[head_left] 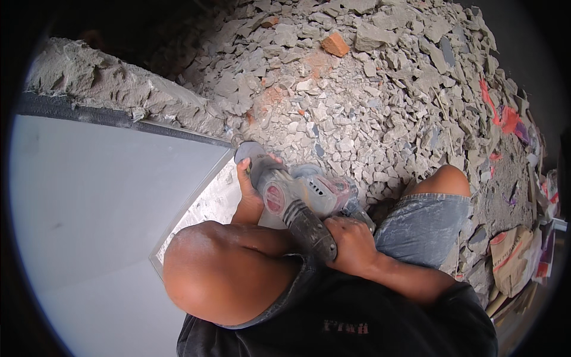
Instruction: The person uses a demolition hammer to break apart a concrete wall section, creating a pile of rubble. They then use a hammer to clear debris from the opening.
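A dusty grey demolition hammer [324, 193] with dull red patches lies across the gap between my bent knees. Its front end points up and left, toward the broken concrete edge [202, 116] at the panel's corner. My left hand [250, 193] is wrapped around the front part, beside a dark grey rounded collar [257, 159]; fingertips show on both sides of it. At the rear, my right hand [352, 241] closes on the tool next to its black ribbed grip [310, 231]. The bit's tip is hard to make out against the rubble.
Broken concrete rubble [386, 107] spreads ahead and to the right, with an orange brick piece [335, 44] on it. A smooth light grey panel [89, 196] fills the left side. Red plastic scraps [508, 119] and a torn brown paper bag [511, 259] lie at the right.
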Tool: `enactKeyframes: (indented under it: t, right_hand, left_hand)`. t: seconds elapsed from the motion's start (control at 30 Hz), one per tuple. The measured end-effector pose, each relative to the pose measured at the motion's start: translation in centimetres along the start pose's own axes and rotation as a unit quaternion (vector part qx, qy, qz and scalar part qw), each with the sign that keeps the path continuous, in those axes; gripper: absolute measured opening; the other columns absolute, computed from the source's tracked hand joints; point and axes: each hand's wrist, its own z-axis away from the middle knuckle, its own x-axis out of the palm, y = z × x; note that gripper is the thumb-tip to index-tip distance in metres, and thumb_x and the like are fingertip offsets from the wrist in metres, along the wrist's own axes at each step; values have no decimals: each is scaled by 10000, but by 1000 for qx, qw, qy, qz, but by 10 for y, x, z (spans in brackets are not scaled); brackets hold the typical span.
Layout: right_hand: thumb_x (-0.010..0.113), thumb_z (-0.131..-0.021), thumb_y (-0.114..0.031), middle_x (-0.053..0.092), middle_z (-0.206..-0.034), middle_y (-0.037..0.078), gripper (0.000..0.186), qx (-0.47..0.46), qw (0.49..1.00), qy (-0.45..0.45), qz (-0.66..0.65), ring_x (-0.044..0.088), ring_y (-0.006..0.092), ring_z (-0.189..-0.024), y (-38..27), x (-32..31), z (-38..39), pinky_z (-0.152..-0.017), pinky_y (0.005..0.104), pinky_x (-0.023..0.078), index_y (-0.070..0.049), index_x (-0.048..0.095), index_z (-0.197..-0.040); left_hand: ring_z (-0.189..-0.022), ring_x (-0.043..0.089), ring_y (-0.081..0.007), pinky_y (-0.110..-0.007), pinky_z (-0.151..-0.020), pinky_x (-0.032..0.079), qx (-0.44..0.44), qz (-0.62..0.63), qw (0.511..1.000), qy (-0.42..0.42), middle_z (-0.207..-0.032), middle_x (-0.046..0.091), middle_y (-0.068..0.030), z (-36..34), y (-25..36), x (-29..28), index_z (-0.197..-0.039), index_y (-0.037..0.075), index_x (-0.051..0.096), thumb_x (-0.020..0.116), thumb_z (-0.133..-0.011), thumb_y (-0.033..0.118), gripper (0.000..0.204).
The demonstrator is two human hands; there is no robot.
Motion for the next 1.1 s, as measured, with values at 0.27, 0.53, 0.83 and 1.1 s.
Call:
enactKeyframes:
  t: [0.27,0.53,0.83,1.1]
  right_hand:
    - [762,-627,-98,676,-1066,240,509,-8,997,-6,-70,642,454,-1035,34,-15,-9,-897,473,521,13,630,-1106]
    - [800,-611,-63,679,-1073,216,641,18,993,-67,-95,677,345,-1053,41,-71,-43,-976,389,508,32,633,-1223]
    - [735,-689,-1,737,-1020,159,489,98,992,22,-77,693,227,-993,29,-115,-54,-930,346,520,60,668,-1170]
    - [822,-661,-76,694,-1078,214,615,129,970,82,-190,683,326,-1052,37,10,41,-964,400,506,60,603,-1219]
  left_hand:
    - [-988,658,-346,-485,-924,532,-26,20,998,44,-1076,688,-195,-12,-3,7,-1109,-4,647,635,-824,557,629]
    - [-1059,657,-346,-499,-993,504,-88,39,993,61,-1171,697,-184,-29,9,40,-1076,17,694,614,-825,547,591]
    - [-983,697,-297,-479,-974,535,-71,56,996,13,-1039,717,-105,-52,6,82,-1095,66,665,633,-869,447,444]
    - [-923,699,-271,-442,-892,569,-101,-66,985,126,-996,713,-103,9,-11,42,-1048,70,668,670,-863,418,393]
